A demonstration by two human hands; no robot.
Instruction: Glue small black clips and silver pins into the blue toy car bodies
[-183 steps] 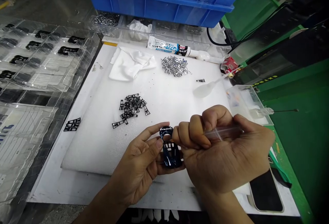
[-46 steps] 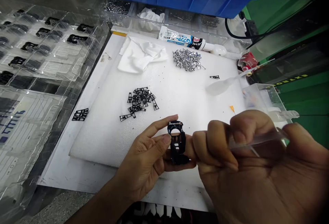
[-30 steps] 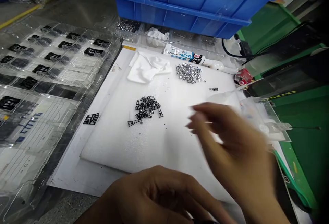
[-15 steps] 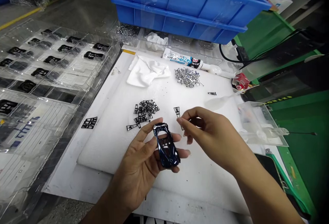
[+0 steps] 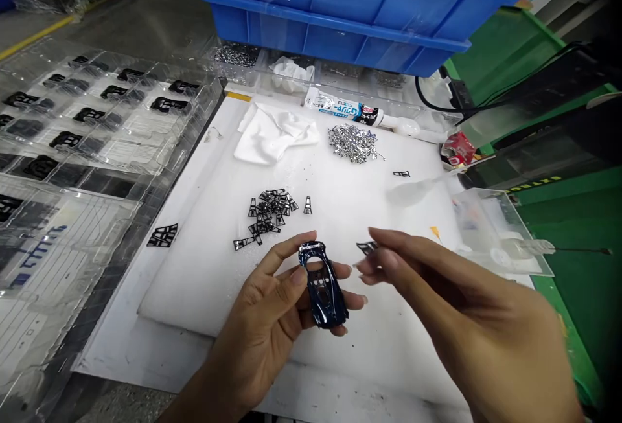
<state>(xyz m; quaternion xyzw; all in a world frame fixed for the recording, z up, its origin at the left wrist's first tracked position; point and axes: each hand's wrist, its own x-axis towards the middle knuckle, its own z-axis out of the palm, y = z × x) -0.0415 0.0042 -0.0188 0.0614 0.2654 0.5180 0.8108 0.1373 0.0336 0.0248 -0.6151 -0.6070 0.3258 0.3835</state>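
head view: left hand (image 5: 265,319) grip curled around blue car shell (image 5: 327,298) above white foam pad (image 5: 204,280). right hand (image 5: 457,309) grip pinched nearly closed on small black frame (image 5: 365,247), near the shell, not touching. frame might slip if pinched loosely; shell might tip if left hand slackens.

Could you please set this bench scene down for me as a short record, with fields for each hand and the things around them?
Left hand: holds a glossy dark blue, car-shaped shell with cut-out openings
Right hand: pinches a small black openwork piece, apart from the shell
Work surface: white foam sheet
On the sheet: loose pile of small black frame-like pieces; heap of shiny silver parts; rumpled white cloth
Toward the back: white, blue and black tube, lying down; large blue plastic bin
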